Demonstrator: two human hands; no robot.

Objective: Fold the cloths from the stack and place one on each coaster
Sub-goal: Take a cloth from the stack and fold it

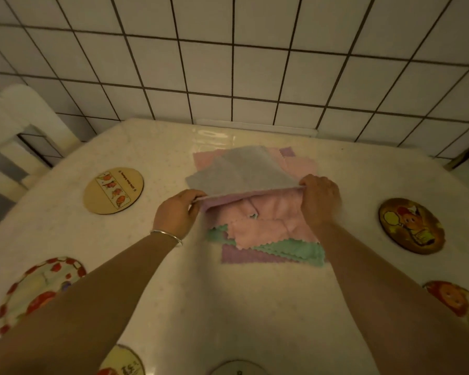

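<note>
A: Far left, a chair (25,125) stands by the table (228,307), tiled wall (255,63) behind. On the table's left side there's a tan coaster (113,190) with a strip of pictures, and nearer us a red-spotted coaster (38,290). Both bare.

B: Left hand (176,215) now, with a bangle (166,236) at the wrist. Its fingers (194,201) are pinching the near left corner of the top cloth (241,171).

A: That one's grey-blue, lifted at its near edge and stretched taut between both hands, the far part draped back over the stack (266,231).

B: The stack sits mid-table, towards the wall: pink, mint and lilac cloths, scalloped edges, rumpled and overlapping.

A: Right hand (321,201), fingers curled round the cloth's other near corner, above the stack.

B: Right side, a dark coaster (411,226) with a cartoon figure, well apart from the stack. Another coaster (458,301) lower right, partly behind the forearm. All uncovered.
</note>
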